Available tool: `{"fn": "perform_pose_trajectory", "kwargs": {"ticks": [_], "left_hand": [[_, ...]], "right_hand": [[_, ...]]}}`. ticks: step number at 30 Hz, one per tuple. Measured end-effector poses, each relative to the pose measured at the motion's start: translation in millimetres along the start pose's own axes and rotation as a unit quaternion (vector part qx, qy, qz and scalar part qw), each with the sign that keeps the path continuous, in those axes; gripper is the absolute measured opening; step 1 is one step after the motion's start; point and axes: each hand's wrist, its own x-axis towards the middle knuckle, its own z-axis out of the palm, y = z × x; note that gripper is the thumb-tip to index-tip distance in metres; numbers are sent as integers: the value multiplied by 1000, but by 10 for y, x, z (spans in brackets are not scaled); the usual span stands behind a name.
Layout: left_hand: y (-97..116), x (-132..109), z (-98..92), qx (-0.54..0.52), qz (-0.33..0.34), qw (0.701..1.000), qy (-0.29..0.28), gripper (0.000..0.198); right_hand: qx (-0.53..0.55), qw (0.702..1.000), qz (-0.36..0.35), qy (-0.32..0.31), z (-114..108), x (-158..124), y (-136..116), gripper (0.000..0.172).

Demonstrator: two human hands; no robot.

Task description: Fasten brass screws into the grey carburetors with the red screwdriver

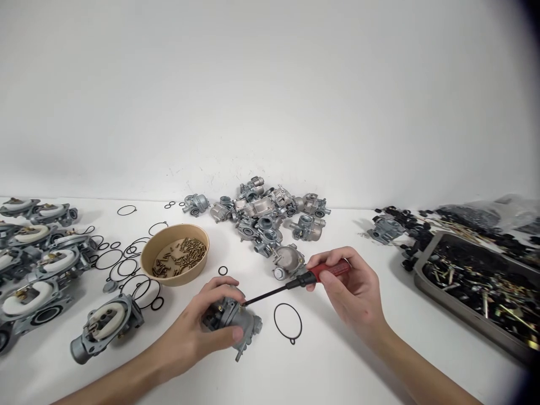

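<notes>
Red handle of the driver (333,272) is clamped in the right hand (350,287), fingers curled round it. Left hand (206,326) has thumb and fingers clamped on the carb (244,319), low centre of view; palm hides its 9 o'clock side. Driver tip meets a brassy spot near the carb's 1 o'clock; can't tell if it's seated.

Clock from the held carb: black ring (292,340) lies flat at 3, near. Second carb (289,259) between 1 and 2, partly behind driver. Bowl (175,233) between 10 and 11; screws (192,253) overlap, can't count. Pile (259,208) of carbs at 12 to 1, overlapping. Open carbs (63,259) between 9 and 10, cut off left. Tray (464,318) at 3, cut off right, small parts jumbled.
</notes>
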Motion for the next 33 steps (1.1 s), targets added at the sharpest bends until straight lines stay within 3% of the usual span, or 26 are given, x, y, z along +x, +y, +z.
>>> {"fn": "perform_pose_trajectory", "kwargs": {"ticks": [4,11,33], "left_hand": [[39,15,-10,7,0,1000,27,29],[30,49,24,-19,13,999,48,27],[-20,81,-8,-13,23,999,45,25]], "right_hand": [[4,1000,6,-1,4,2,-7,15],[19,1000,13,-13,-6,-14,-2,13],[19,1000,9,-21,-32,-4,12,11]]}}
